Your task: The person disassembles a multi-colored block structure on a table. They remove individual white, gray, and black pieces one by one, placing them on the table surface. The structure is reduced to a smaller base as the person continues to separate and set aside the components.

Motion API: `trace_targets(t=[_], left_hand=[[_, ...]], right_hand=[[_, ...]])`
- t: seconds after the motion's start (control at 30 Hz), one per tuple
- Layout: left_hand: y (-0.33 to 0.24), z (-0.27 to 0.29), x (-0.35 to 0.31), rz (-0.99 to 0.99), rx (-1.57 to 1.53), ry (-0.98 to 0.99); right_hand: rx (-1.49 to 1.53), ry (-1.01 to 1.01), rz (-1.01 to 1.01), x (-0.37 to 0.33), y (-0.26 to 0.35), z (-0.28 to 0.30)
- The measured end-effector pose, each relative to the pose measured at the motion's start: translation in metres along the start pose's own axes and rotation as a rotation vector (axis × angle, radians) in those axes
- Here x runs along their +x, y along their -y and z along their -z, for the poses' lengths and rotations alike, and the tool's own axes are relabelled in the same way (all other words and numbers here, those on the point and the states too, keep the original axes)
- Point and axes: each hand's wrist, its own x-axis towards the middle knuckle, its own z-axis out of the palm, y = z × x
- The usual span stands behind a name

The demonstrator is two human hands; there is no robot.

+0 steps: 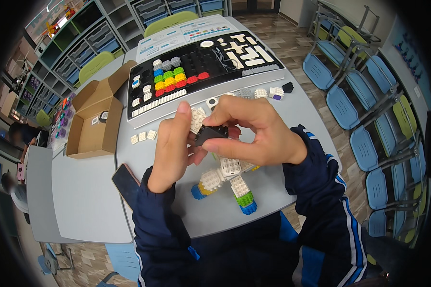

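Above the table, my left hand [170,146] is closed on a white studded block [197,119], its thumb pointing up. Fingers and thumb of my right hand [258,131] pinch a black angular block [211,135] against that white one. Whether the two are joined cannot be made out, since my fingers cover the contact. Just below the hands lies a built figure of studded blocks, with a white centre [231,166], one leg of white, green [244,199] and blue blocks, and another of white, yellow and blue [209,181]. My hands partly hide its upper part.
Behind the hands stands a kit tray [196,62] of coloured blocks. Several loose blocks [276,93] lie before it, with small white pieces [142,137] to the left. An open cardboard box [93,126] and a phone [126,184] are left. Blue folding chairs [342,107] line the right.
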Motion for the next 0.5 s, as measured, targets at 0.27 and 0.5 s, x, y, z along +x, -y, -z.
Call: trace_targets(t=[0.27, 0.5], left_hand=[[0.039, 0.039, 0.042, 0.115, 0.137, 0.132], [0.118, 0.064, 0.073, 0.432, 0.465, 0.425]], right_hand=[[-0.168, -0.002, -0.540, -0.007, -0.030, 0.096], [-0.521, -0.053, -1.320, -0.042, -0.104, 0.161]])
